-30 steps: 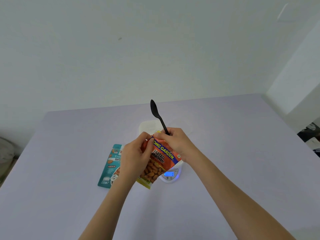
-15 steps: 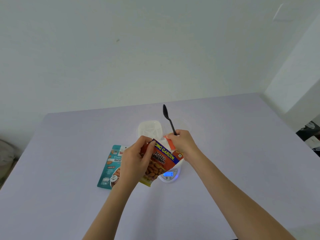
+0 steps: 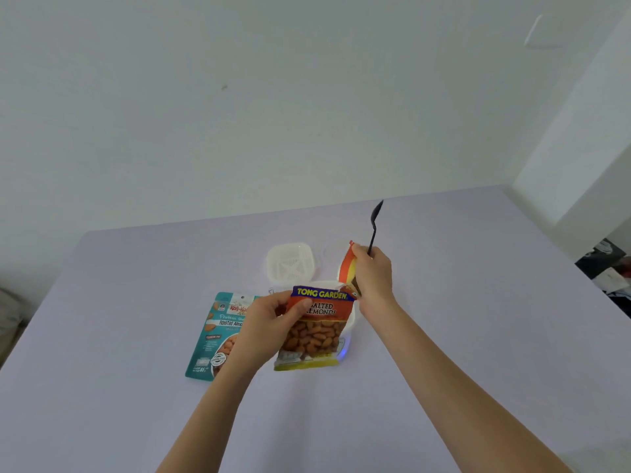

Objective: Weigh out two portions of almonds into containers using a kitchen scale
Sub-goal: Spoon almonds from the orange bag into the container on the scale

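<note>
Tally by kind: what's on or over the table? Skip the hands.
Almond packets: 2, orange packet and teal packet
Spoons: 1, black spoon
White containers: 2, ribbed container and half-hidden container
Scales: 1, scale, mostly hidden
Total: 6

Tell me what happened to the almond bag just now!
The right hand, holding the black spoon too, ripped the top strip along the Tong Garden salted almonds bag, pulling it up and rightward. The left hand kept gripping the bag. The teal roasted almonds pouch and white container stayed put.
</note>
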